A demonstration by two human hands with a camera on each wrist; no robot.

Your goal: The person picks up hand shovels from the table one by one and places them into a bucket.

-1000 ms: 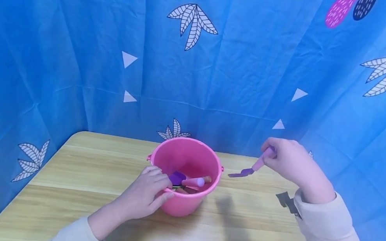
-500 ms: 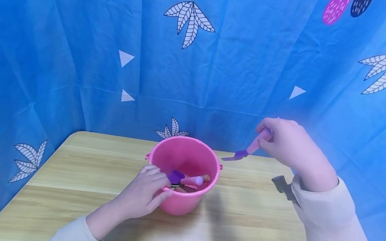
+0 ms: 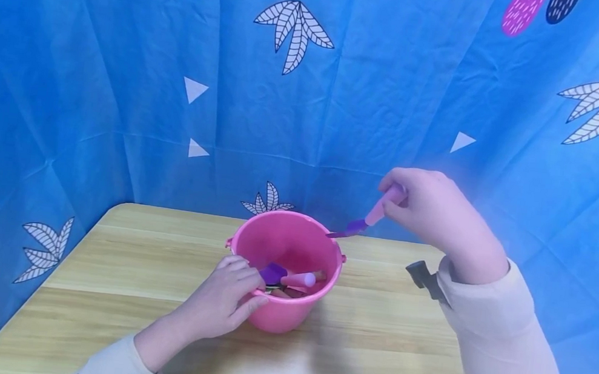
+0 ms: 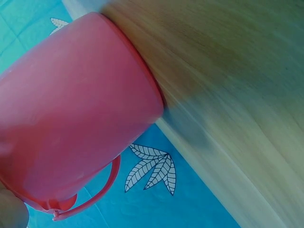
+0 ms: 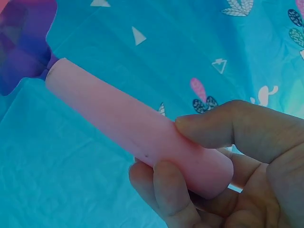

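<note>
A pink bucket [image 3: 277,319] stands upright on the table. My left hand [image 3: 222,293] grips its near left rim, thumb outside; the left wrist view shows the bucket's side and a fingertip at the corner. My right hand [image 3: 429,207] holds a small toy shovel [image 5: 137,128] by its pink handle, thumb on one side and fingers on the other. Its purple blade [image 3: 350,229] points down and left, over the bucket's right rim. Inside the bucket lie a purple blade [image 3: 272,274], a pink handle [image 3: 299,280] and some brownish handles, partly hidden by the rim and left hand.
The wooden table [image 3: 122,254] has a rounded back left corner. Blue patterned cloth [image 3: 309,90] hangs behind it and at both sides. The bucket's red-looking bail handle [image 4: 95,199] hangs down its side in the left wrist view.
My right hand has risen and moved left with the shovel, bringing the blade from beside the bucket to above its right rim. My left hand stays on the rim.
</note>
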